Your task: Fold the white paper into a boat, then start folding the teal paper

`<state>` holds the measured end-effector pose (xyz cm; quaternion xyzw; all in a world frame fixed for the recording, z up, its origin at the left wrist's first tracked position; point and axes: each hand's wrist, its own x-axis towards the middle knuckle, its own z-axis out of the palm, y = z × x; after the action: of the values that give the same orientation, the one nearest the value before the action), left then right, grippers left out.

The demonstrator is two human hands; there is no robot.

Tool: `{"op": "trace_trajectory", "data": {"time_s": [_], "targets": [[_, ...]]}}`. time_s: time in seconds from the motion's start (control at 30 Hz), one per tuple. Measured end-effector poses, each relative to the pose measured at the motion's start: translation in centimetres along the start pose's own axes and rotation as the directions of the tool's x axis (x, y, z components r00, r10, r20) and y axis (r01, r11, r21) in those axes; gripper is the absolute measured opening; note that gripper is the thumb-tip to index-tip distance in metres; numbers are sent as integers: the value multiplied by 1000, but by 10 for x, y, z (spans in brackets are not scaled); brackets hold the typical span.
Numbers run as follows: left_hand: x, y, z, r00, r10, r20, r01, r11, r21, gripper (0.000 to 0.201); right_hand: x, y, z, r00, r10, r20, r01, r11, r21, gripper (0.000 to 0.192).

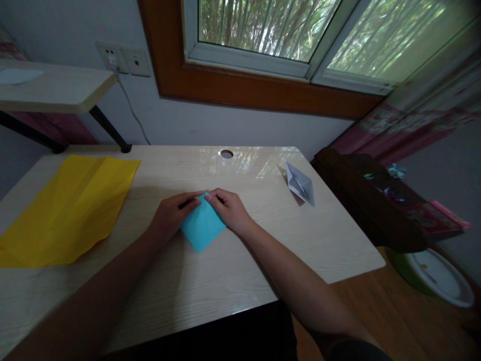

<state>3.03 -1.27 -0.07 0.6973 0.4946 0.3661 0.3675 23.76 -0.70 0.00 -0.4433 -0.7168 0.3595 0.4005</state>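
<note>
A folded sheet of turquoise paper [203,228] lies like a diamond on the pale wooden desk [233,271], one corner pointing toward me. My left hand [176,208] grips its upper left edge near the far corner, thumb on top. On the other side my right hand [229,206] pinches the upper right edge, its thumb pressing close to the same corner. The two hands nearly meet there, and their fingers hide that tip. Off to the right sits a folded white paper boat [300,185], apart from both hands.
A large creased yellow sheet [71,210] covers the desk's left side. Behind it a raised shelf [56,90] stands on black legs. A round cable hole [227,154] is near the back edge. Right of the desk are a dark wooden cabinet [361,200] and a round white-topped bin [439,276].
</note>
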Motion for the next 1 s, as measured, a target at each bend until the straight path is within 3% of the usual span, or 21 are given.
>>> {"op": "trace_trajectory", "data": {"time_s": [0.2,0.33,0.57,0.7,0.77,0.83,0.9,1.0], "targets": [[1,0,1,985,-82,150,92,994,-61,56,1,3,-3,1000,4,-6,-4,1000,-4,29],[1,0,2,978,-119,171,133,989,-69,56,0,2,-2,1000,26,4,-26,1000,14,29],[1,2,-2,994,-112,8,112,994,3,44,-1,9,-3,990,124,68,-136,967,215,30],[-1,2,-6,984,-120,-129,114,992,-54,34,0,4,-6,998,41,51,-48,989,141,24],[-3,1,-9,986,-22,-167,4,994,-107,26,0,0,-9,997,-72,-37,75,993,96,18],[-5,1,-12,967,157,-201,-178,980,-94,19,-1,-4,-12,976,-177,-127,185,981,52,11],[-6,0,-15,914,322,-247,-331,943,6,14,-3,-6,-15,954,-244,-174,244,970,-19,10],[-4,-2,-17,844,440,-308,-412,898,154,12,-4,-5,-19,930,-314,-190,291,947,-139,18]]}}
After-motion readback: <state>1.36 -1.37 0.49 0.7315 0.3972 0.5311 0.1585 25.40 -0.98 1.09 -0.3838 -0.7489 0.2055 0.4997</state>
